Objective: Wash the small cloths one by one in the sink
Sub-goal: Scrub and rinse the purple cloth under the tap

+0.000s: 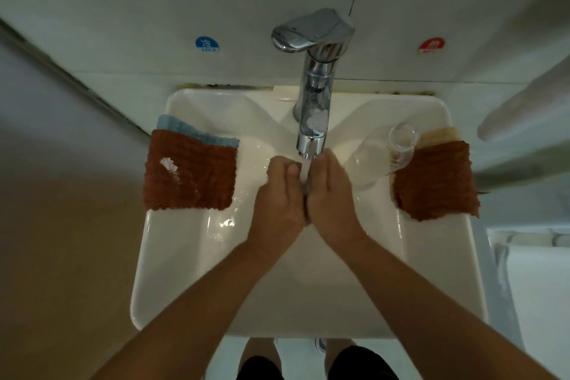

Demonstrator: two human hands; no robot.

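Under tap point(311, 120), left hand point(279, 194), right hand point(331, 194) together

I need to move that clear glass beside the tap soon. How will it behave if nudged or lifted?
The clear glass lies on its side, partly on the brown cloth, so it may roll toward the basin. The sink rim looks wet; expect slipperiness. Likely fragile.
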